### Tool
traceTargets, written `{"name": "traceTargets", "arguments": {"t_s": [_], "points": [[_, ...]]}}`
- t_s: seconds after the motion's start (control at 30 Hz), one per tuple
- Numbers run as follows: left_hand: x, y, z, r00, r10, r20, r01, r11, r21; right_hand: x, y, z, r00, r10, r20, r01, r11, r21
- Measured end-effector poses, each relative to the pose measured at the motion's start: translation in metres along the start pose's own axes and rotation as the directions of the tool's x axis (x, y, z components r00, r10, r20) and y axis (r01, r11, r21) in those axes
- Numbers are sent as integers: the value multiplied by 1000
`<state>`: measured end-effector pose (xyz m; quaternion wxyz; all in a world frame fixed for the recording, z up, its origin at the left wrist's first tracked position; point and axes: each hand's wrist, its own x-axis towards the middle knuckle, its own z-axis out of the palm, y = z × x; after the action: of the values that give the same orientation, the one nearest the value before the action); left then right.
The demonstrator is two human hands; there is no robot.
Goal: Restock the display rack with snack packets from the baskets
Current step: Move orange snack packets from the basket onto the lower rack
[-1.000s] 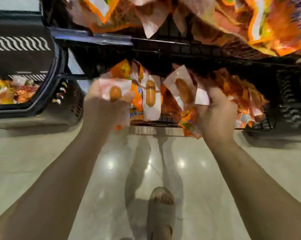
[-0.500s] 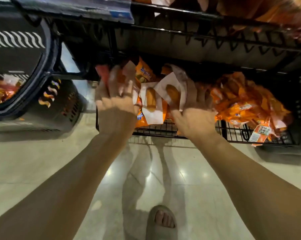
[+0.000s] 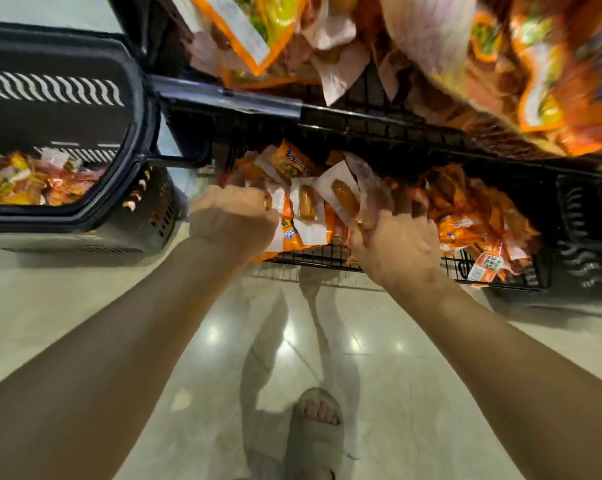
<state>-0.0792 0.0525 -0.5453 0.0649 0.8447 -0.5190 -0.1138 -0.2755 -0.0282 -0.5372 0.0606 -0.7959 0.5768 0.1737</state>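
- Left hand (image 3: 233,221) curled tight on orange-and-white sausage snack packets (image 3: 306,207) at front of black wire display rack shelf (image 3: 313,255); right hand (image 3: 401,245) grips 1 more packet just beside, detail blurred.
- Judged step: seating these on the low shelf.
- Do it well: push packets back past the front wire lip, upright, faces out, beside the loose orange packet pile (image 3: 479,216) on the right; release only once they rest.
- More stock in the black plastic basket (image 3: 138,140), left.
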Motion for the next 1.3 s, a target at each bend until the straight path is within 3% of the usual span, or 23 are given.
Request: {"name": "traceTargets", "arguments": {"t_s": [0.1, 0.33, 0.53, 0.73, 0.87, 1.2, 1.3], "points": [[-36, 5, -42, 997, 12, 71, -22, 990, 141, -54, 9, -23, 990, -75, -120, 75, 997, -4], [-170, -1, -204, 973, -29, 230, -2, 991, 135, -215, 10, -148, 978, -205, -48, 204, 979, -27], [-264, -4, -380, 988, -42, 147, 17, 986, 167, -350, -12, -282, 979, -202, 7, 202, 979, 26], [-325, -13, -499, 998, -52, 36, 45, 983, 180, -439, -47, -378, 977, -200, -78, 204, 977, 57], [-357, -37, -545, 993, -72, -88, 87, 979, 183, -469, -75, -425, 955, -223, -193, 231, 973, 22], [-375, -98, -603, 975, -180, -131, 196, 974, 117, -478, -143, -480, 890, -312, -332, 322, 946, -26], [-366, -112, -609, 970, -209, -122, 223, 968, 113, -472, -162, -484, 887, -343, -310, 346, 937, -45]]}}
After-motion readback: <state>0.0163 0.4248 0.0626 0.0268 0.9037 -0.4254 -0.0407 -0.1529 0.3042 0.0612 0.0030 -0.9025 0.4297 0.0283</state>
